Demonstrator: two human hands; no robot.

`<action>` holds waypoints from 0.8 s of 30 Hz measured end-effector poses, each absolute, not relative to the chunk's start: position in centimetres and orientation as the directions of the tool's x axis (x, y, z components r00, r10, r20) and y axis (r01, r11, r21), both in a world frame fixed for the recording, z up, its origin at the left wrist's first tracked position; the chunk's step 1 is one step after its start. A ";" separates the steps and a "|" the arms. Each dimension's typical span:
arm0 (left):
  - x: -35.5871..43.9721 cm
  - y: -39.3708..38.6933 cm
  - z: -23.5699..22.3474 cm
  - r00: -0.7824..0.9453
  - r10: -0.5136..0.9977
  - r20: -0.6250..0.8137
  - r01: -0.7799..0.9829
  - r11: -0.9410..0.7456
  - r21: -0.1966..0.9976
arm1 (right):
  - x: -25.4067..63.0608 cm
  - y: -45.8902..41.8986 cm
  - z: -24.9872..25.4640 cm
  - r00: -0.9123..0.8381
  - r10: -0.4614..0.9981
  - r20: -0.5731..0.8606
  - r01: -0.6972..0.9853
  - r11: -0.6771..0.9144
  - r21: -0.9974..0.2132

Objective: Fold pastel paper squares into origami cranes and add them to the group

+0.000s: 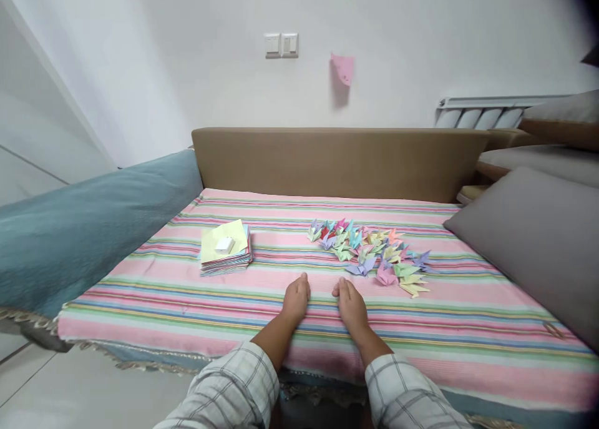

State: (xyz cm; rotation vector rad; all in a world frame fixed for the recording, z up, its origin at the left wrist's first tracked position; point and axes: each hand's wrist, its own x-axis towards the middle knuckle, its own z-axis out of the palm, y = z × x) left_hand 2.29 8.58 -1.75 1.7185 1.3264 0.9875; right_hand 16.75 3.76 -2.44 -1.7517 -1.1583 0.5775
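Observation:
My left hand (296, 299) rests over the striped cloth (262, 329), edge down, with its fingers loosely stretched forward and nothing in it. Facing it across a small gap, my right hand (352, 303) is held the same way and is also bare. Beyond and to the right of the right hand lies a group of folded paper cranes (367, 245) in many colours. A stack of square coloured paper (225, 268) sits farther off to the left, a yellow sheet uppermost. On that stack is a small white block (224, 245). Both palms are mostly hidden.
The cloth covers a sofa seat with a brown backrest (337, 163) behind it. A blue-green covered armrest (103, 210) bounds the left, grey cushions (538, 241) the right. On the wall are switches (281, 45) and a pink paper (344, 69). A small brown item (553, 330) lies at right.

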 end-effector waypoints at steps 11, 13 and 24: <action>-2.2 5.8 -1.2 0.427 0.896 0.120 0.354 -0.288 0.890 | 16.0 2.2 -3.6 0.199 0.938 0.285 0.735 0.050 -0.676; -4.3 6.7 -0.2 0.399 0.904 0.154 0.435 -0.334 0.836 | 16.1 2.1 -3.6 0.230 0.940 0.251 0.717 0.011 -0.697; -15.6 17.2 6.2 -0.006 0.898 0.440 0.942 -0.142 0.303 | 16.1 2.0 -3.9 0.268 0.946 0.183 0.679 -0.051 -0.732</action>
